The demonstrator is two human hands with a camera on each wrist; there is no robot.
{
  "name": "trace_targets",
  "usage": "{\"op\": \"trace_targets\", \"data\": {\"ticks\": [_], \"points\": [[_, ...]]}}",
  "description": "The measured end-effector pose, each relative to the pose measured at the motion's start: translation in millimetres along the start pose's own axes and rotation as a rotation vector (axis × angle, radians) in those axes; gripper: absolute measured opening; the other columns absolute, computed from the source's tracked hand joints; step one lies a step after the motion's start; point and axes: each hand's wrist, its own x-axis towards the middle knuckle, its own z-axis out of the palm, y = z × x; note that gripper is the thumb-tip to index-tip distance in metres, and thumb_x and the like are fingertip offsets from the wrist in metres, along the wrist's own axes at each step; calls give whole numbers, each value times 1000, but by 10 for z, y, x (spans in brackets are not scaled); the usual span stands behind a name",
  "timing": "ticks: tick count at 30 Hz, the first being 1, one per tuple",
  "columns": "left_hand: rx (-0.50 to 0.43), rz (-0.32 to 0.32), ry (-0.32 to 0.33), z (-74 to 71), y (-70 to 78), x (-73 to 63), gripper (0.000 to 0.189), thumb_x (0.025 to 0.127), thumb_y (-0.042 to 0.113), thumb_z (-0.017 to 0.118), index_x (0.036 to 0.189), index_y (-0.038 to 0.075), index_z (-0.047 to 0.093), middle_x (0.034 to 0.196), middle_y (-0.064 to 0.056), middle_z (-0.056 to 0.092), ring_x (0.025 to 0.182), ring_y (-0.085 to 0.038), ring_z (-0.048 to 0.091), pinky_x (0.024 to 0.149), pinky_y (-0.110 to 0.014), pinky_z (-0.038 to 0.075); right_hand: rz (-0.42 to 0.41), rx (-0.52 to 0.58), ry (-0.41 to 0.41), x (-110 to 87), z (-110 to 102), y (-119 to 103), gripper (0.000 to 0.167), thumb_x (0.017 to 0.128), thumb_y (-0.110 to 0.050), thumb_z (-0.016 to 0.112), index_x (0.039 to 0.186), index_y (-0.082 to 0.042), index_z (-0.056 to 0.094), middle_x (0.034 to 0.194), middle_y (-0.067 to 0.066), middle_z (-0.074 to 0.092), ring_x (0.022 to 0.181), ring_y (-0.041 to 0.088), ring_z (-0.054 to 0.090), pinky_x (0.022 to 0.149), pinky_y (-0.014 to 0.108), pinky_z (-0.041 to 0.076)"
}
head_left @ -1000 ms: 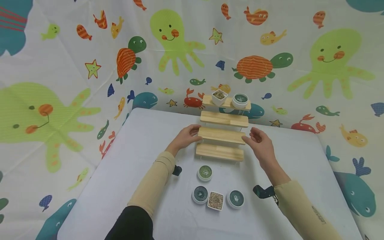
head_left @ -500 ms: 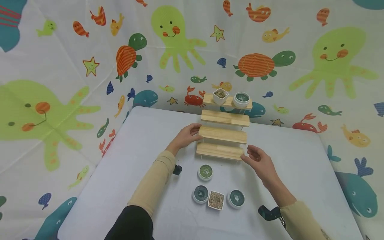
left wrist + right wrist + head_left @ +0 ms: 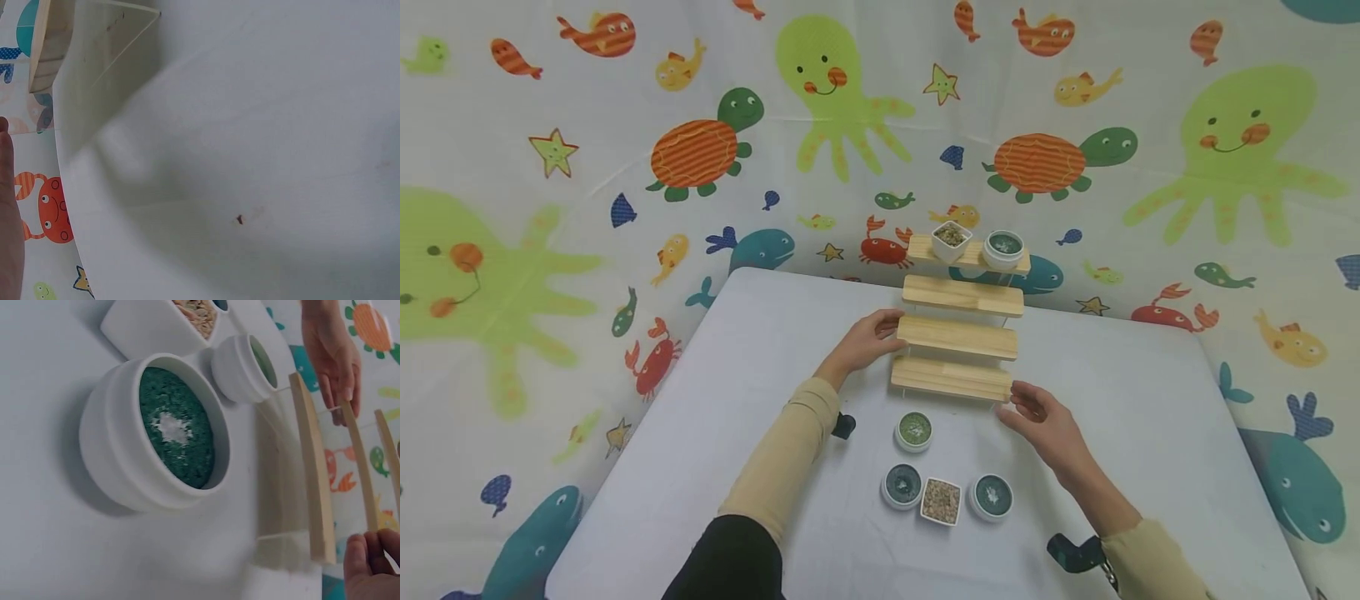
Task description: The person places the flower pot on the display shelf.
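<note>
A tiered wooden display stand (image 3: 957, 337) with clear supports stands at the table's back. My left hand (image 3: 861, 342) pinches the left end of its second plank from the bottom, fingers and thumb on either side. In the left wrist view, only a strip of a finger (image 3: 7, 206) shows at the edge. At the lowest plank's right end, my right hand (image 3: 1048, 425) has its curled fingers and thumb around the corner; exact contact is partly hidden. In the right wrist view, both the left hand (image 3: 334, 359) and right hand (image 3: 372, 565) appear beside the planks.
A square bowl (image 3: 950, 240) and a round bowl (image 3: 1002, 250) stand on the top plank. On the white table before the stand are a green-filled bowl (image 3: 913, 431), two dark-green-filled bowls (image 3: 902, 485) (image 3: 991, 497) and a square bowl of grainy bits (image 3: 941, 501).
My right hand has come down from the second plank's right end to the lowest plank's right end. The left hand keeps its place. The stand and bowls look unmoved.
</note>
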Motion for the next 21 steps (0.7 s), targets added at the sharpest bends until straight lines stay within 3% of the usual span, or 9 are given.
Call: {"op": "trace_targets", "data": {"ticks": [6, 21], "points": [[1, 4, -26, -105, 8, 95, 64, 90, 21, 73, 143, 4, 44, 142, -13, 49, 132, -23, 47, 110, -24, 41, 23, -21, -30, -11, 50, -6, 87, 84, -48, 74, 148, -3, 35, 148, 18, 41, 137, 34, 39, 114, 45, 38], [-2, 8, -22, -38, -22, 170, 64, 89, 21, 74, 143, 4, 44, 142, -12, 49, 133, -22, 47, 110, -24, 41, 42, -83, -124, -98, 44, 268, 75, 86, -39, 75, 143, -4, 43, 141, 17, 50, 133, 36, 45, 108, 48, 44]]}}
